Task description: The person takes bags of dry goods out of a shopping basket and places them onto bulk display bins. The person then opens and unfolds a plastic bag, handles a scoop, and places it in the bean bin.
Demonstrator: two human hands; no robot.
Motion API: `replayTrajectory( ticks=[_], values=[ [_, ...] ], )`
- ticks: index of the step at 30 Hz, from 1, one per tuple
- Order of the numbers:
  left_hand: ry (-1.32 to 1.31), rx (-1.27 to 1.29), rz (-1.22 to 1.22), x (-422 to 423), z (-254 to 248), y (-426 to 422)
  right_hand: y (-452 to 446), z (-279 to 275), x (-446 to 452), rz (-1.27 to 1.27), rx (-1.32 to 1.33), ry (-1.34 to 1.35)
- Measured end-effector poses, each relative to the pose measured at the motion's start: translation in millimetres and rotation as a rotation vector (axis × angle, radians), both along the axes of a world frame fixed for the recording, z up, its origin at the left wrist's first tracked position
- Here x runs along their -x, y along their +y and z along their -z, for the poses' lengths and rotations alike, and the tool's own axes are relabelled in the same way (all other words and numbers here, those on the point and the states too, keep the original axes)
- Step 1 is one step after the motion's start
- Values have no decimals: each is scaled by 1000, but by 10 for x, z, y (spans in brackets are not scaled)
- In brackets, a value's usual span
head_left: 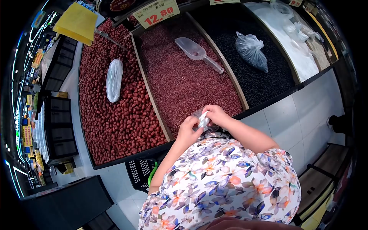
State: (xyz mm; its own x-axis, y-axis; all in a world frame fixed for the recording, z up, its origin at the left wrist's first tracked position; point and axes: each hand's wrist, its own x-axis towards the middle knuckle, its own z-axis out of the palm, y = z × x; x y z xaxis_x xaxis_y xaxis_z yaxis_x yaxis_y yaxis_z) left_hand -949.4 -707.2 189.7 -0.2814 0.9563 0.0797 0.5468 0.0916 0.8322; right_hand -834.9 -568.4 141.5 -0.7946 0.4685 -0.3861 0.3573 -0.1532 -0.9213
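Observation:
Both my hands meet close to my body, over the front edge of the bin of small red beans [184, 84]. Between them is the bunched top of a clear plastic bag [204, 119]. My left hand [188, 129] pinches it from one side, and my right hand [216, 115] pinches it from the other. The lower part of the bag is mostly hidden by my hands and body. Farther back on the red beans lies a clear plastic scoop [191, 49], its handle pointing toward the black beans.
Left, a rolled clear bag [114, 80] lies on red dates [134, 126]. Right, a tied bag [251, 51] rests on black beans [268, 78], beside a white bin [274, 32]. A price sign [156, 13] stands behind. Below are a black basket [140, 174] and a dark bench [324, 176].

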Motion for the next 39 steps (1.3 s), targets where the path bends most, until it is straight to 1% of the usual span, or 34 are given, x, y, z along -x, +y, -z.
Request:
replayTrajectory(
  ticks=[2,3,4,6,7,8,10,11,12,13,14,16,17,18,20,21,22,24,25,26,28,29,30,31,32,33,34,35,36,38,39],
  values=[
    [-39,24,-17,-8,-21,-9,-7,46,-17,160,355,30],
    [-78,47,-33,-11,-30,-10,-12,53,-32,162,356,29],
    [-80,47,-32,-26,-11,3,-4,4,-74,218,486,68],
    [-313,141,-114,8,48,-9,-27,-97,-109,331,745,148],
    [-477,136,-145,23,72,-12,-41,-115,-131,325,782,177],
    [-478,137,-145,31,112,-20,-64,-118,-144,327,782,176],
    [-683,96,-153,31,157,-29,-104,-121,-170,397,813,209],
    [-648,131,-142,-13,148,-17,-102,-120,-207,399,813,207],
    [-650,132,-141,-21,128,-20,-121,-126,-189,401,737,177],
    [-575,129,-119,-26,111,-23,-132,-134,-179,403,661,146],
    [-499,126,-97,-26,102,-25,-125,-138,-181,403,660,145],
    [-548,124,-118,-7,95,-50,-83,-150,-200,110,34,152],
    [-596,123,-139,-5,96,-66,-63,-209,-230,39,-1,151],
    [-599,127,-139,-21,103,-78,-74,-197,-231,41,2,147],
    [-755,108,-148,-42,103,-69,-85,-162,-220,163,222,161],
    [-756,108,-147,-41,77,-60,-102,-107,-220,215,405,180],
    [-764,113,-151,-40,37,-47,-117,-142,-226,215,405,179],
    [-773,116,-163,-16,40,-50,-155,-244,-220,509,709,216],
    [-812,110,-199,10,61,-53,-128,-223,-268,457,740,252],
    [-851,105,-234,33,67,-57,-103,-219,-324,456,743,251],
    [-887,91,-249,66,54,-69,-27,-293,-452,160,730,494],
    [-1006,87,-272,79,55,-69,42,-345,-513,-32,664,578],
    [-1126,83,-295,93,55,-68,55,-320,-542,-76,578,596],
    [-1132,106,-287,90,-63,-54,96,-369,-587,-140,609,648],
    [-1129,59,-266,106,-127,-55,142,-420,-616,-204,639,701],
    [-1082,55,-268,130,-185,-54,173,-402,-611,-204,638,702],
    [-1035,51,-270,156,-256,-57,200,-373,-601,-151,490,546],
    [-948,99,-259,179,-395,-72,212,-369,-593,-98,342,391],
    [-946,99,-259,186,-496,-89,180,-390,-560,-99,342,393],
    [-495,40,-159,203,-670,-123,38,-510,-391,-98,-242,168],
    [-136,-89,-49,259,-777,-118,-17,-539,-316,-110,-495,193]
  ],
)
